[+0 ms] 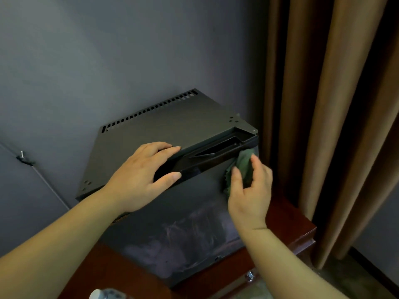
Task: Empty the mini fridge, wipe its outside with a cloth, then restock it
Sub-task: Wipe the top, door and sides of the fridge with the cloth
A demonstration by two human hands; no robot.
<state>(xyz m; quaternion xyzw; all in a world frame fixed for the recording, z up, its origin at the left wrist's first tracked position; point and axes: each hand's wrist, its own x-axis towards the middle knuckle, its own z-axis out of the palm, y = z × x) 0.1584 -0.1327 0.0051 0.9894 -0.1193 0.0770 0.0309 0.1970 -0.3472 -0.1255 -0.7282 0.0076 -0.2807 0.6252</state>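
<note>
Up on the red-brown wooden cabinet (287, 214) sits the mini fridge (164, 126), dark and boxy, pushed near the grey wall with a brown curtain (323, 104) just to its right. Door looks closed from here, and I can't see inside, so no idea if it's emptied.

Left hand (140, 175) is flat and spread on the top front edge, fingers draped over the lip by the recessed handle (216, 152), not gripping anything, just bracing by the look of it. Right hand (250, 190) has the green cloth (244, 167) pinched between thumb and fingers, pressed against the upper right corner of the door face, just under the handle's right end.

So I'd say we're mid wipe. What matters: the door front runs long from that right corner leftward and down toward me, and the cloth is at the far right end of it. Right hand is the one on it, so my guess is the stroke wants to sweep left across the glossy front, toward the braced left hand. Bit of a bottle (105, 294) peeks in at the bottom edge.
</note>
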